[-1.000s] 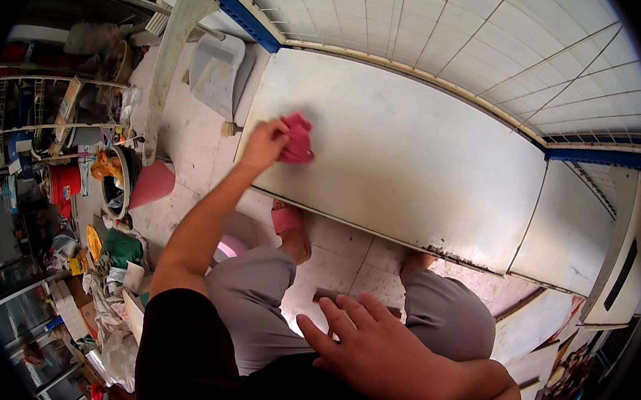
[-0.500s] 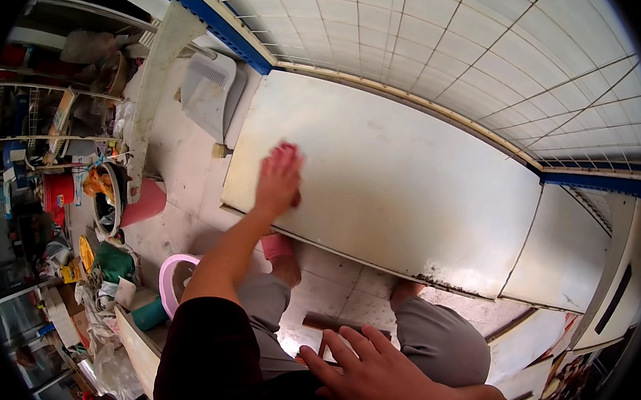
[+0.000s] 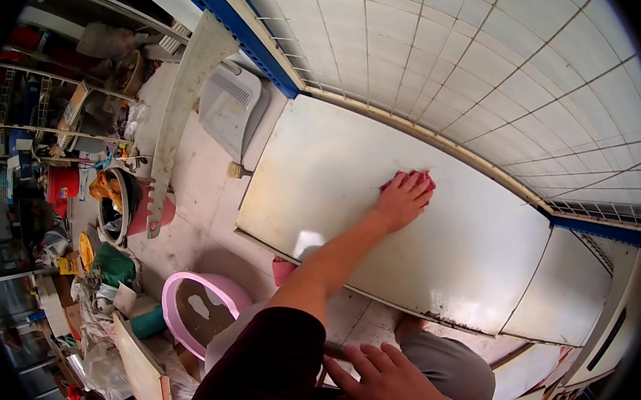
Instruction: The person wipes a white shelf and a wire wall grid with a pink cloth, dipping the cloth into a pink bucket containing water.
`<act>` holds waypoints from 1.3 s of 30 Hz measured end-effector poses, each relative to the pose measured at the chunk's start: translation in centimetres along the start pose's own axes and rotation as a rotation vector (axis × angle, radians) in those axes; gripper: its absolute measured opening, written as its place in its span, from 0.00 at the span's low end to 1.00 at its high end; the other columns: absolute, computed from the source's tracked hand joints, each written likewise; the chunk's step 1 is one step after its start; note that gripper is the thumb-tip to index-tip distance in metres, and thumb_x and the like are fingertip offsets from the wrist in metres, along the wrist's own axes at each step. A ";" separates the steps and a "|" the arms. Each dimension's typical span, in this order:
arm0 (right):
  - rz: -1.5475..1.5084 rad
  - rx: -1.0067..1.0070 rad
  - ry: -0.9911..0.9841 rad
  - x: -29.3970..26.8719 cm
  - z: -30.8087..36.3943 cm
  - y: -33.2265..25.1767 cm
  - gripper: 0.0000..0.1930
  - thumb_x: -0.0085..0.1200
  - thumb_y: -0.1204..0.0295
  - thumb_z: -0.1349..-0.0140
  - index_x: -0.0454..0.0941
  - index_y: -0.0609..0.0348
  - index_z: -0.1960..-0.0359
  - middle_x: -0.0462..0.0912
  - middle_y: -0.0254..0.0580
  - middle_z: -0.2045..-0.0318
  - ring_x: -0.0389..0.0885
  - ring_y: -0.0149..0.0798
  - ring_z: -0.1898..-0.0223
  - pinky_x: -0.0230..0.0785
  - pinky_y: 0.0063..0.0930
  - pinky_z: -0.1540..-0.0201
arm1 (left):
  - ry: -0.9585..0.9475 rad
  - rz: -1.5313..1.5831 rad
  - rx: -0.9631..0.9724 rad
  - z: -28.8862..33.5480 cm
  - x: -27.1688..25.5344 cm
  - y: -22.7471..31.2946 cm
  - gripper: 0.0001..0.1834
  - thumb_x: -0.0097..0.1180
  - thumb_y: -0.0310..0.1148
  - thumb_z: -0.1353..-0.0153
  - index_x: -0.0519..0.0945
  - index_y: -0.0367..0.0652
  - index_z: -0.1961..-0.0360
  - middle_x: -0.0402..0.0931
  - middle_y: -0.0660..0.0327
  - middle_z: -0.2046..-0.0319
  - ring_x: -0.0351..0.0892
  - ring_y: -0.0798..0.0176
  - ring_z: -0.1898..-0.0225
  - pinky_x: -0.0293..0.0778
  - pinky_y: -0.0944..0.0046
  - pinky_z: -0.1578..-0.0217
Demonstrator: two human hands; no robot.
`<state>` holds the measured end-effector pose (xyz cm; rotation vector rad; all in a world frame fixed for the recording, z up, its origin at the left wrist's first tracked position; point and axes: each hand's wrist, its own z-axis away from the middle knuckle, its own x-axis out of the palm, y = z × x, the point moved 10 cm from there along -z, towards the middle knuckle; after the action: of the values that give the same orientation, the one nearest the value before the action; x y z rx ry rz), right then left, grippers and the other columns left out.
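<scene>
My left hand (image 3: 404,203) presses a crumpled red cloth (image 3: 425,181) onto the white shelf board (image 3: 384,262), near the middle of its far half. Its fingers are bent over the cloth, which shows at their tips and sides. The left arm reaches across the board's near edge. My right hand (image 3: 385,377) is low in front of my body, beside my grey-trousered knee; its fingers are spread and hold nothing visible. Dark grime (image 3: 436,316) marks the board's near edge.
White wire mesh (image 3: 437,65) stands behind the board. At left are a pink basin (image 3: 172,314) of murky water, a grey dustpan (image 3: 228,106), a brush (image 3: 238,170), a bin (image 3: 116,207) and cluttered shelves (image 3: 55,129). A second white panel (image 3: 557,287) adjoins at right.
My left hand has slid the red cloth rightward across the board from its left end. The view has shifted, showing more of the pink basin. My right hand stays low.
</scene>
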<state>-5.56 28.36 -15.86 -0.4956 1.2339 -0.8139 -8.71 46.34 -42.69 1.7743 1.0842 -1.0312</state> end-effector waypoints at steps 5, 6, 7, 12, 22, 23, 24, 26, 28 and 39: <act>-0.025 0.070 -0.003 0.1 -0.5 1.3 0.29 0.58 0.63 0.49 0.67 0.59 0.45 0.70 0.51 0.51 0.68 0.48 0.48 0.59 0.42 0.45 | -0.122 -0.279 -0.284 1.6 -1.8 -13.6 0.21 0.49 0.33 0.46 0.71 0.41 0.49 0.64 0.55 0.43 0.59 0.54 0.40 0.59 0.49 0.47; -0.022 0.061 -0.011 0.2 -0.5 1.4 0.29 0.58 0.62 0.49 0.67 0.58 0.45 0.70 0.51 0.51 0.68 0.48 0.48 0.59 0.43 0.44 | -0.321 -0.412 -0.329 2.8 -1.5 -17.0 0.24 0.47 0.37 0.42 0.68 0.44 0.44 0.62 0.57 0.40 0.57 0.55 0.38 0.56 0.50 0.44; -0.024 0.032 -0.021 0.3 -0.5 1.1 0.29 0.58 0.62 0.49 0.67 0.58 0.45 0.70 0.51 0.51 0.68 0.48 0.48 0.59 0.43 0.44 | -0.304 -0.415 -0.504 5.0 -2.4 -21.4 0.26 0.45 0.39 0.41 0.65 0.46 0.41 0.61 0.57 0.39 0.57 0.55 0.37 0.55 0.51 0.42; 0.007 0.038 -0.040 1.8 -0.3 1.1 0.29 0.57 0.61 0.48 0.66 0.55 0.44 0.70 0.52 0.50 0.68 0.49 0.47 0.60 0.44 0.43 | -0.185 -0.344 -0.857 7.1 -5.0 -24.8 0.29 0.42 0.45 0.38 0.59 0.50 0.36 0.60 0.57 0.38 0.56 0.53 0.37 0.53 0.53 0.39; -0.031 0.107 -0.051 -0.1 -2.0 3.1 0.29 0.58 0.62 0.49 0.67 0.56 0.44 0.70 0.49 0.51 0.68 0.48 0.50 0.60 0.43 0.46 | -0.253 -0.197 -0.400 0.5 -0.5 -19.4 0.23 0.46 0.41 0.40 0.68 0.49 0.43 0.68 0.60 0.44 0.62 0.54 0.41 0.55 0.53 0.40; -0.020 0.098 -0.037 -0.2 -1.9 3.0 0.29 0.58 0.62 0.49 0.67 0.56 0.45 0.70 0.49 0.51 0.68 0.47 0.50 0.60 0.43 0.46 | -0.213 -0.254 -0.492 2.2 -1.7 -22.6 0.25 0.46 0.42 0.39 0.67 0.49 0.41 0.67 0.60 0.44 0.61 0.54 0.40 0.54 0.53 0.40; -0.011 0.088 -0.022 -0.3 -1.9 2.9 0.29 0.58 0.62 0.50 0.68 0.56 0.45 0.70 0.48 0.51 0.69 0.47 0.50 0.60 0.42 0.46 | -0.175 -0.313 -0.584 4.4 -2.9 -25.5 0.26 0.45 0.43 0.39 0.66 0.49 0.40 0.67 0.60 0.43 0.61 0.53 0.40 0.53 0.54 0.39; -0.017 0.067 0.004 0.5 -1.6 2.8 0.29 0.58 0.62 0.50 0.68 0.56 0.46 0.71 0.48 0.51 0.69 0.47 0.50 0.60 0.41 0.46 | -0.159 -0.327 -0.790 7.4 -4.4 -29.0 0.28 0.43 0.46 0.38 0.64 0.48 0.39 0.64 0.59 0.40 0.58 0.52 0.38 0.51 0.52 0.38; -0.016 0.039 0.030 0.4 -1.6 2.4 0.28 0.58 0.61 0.50 0.68 0.56 0.46 0.71 0.48 0.52 0.69 0.47 0.51 0.61 0.41 0.46 | -0.099 -0.379 -0.898 9.9 -5.3 -29.3 0.29 0.42 0.47 0.38 0.63 0.48 0.38 0.63 0.58 0.39 0.57 0.51 0.37 0.50 0.51 0.37; 0.026 0.004 0.041 -0.1 -1.4 1.2 0.26 0.56 0.61 0.48 0.69 0.57 0.48 0.72 0.48 0.54 0.70 0.46 0.53 0.62 0.40 0.49 | -0.022 0.010 -0.527 2.4 -2.0 -9.6 0.28 0.55 0.40 0.46 0.69 0.43 0.44 0.68 0.53 0.47 0.60 0.47 0.40 0.54 0.45 0.40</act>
<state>-6.54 29.36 -17.06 -0.4612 1.2737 -0.8080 -18.77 46.67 -43.67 1.3369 1.1988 -0.6736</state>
